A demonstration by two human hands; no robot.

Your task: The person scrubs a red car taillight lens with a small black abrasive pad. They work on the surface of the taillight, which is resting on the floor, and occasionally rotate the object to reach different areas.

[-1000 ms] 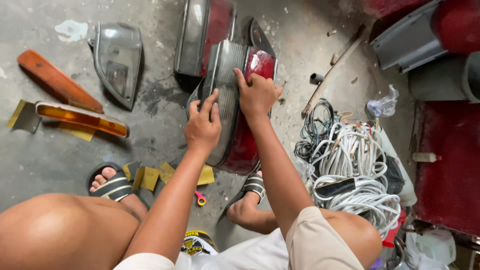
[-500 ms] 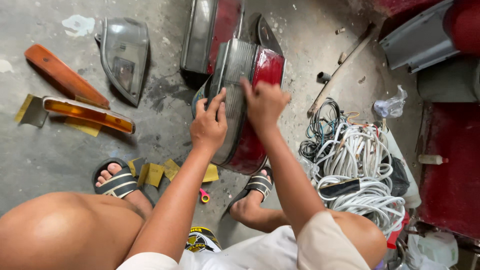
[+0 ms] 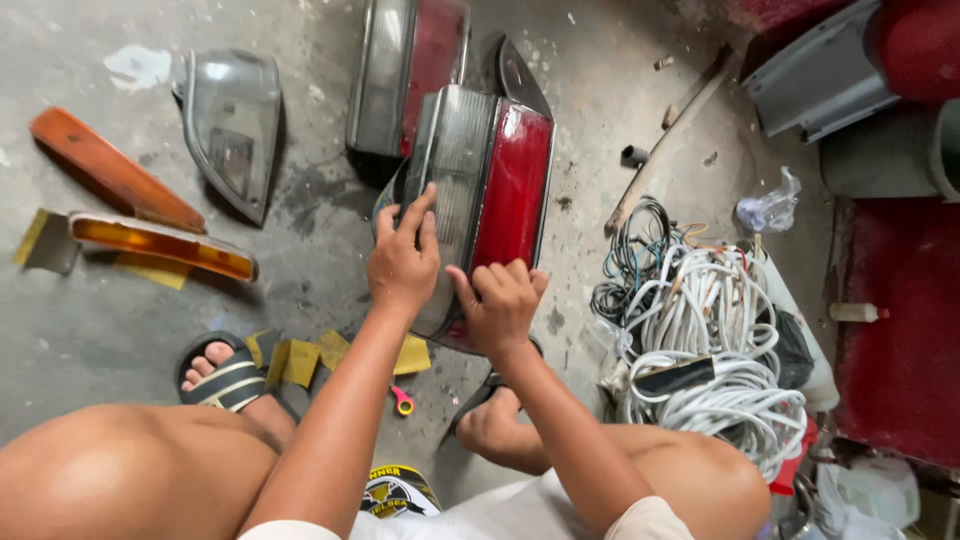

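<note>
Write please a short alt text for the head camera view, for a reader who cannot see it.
A squatting person's left hand and right hand press on a red and grey tail lamp on a concrete floor. Other lamp lenses lie to the left, a heap of white cables to the right.

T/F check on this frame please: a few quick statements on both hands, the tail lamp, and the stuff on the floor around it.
1. Both hands rest on the red and grey tail lamp. True: left hand, right hand.
2. The coil of white cable lies left of the lamp. False: right of it.
3. An amber lens strip lies on the concrete floor. True.
4. The person is barefoot. False: striped sandal.
</note>
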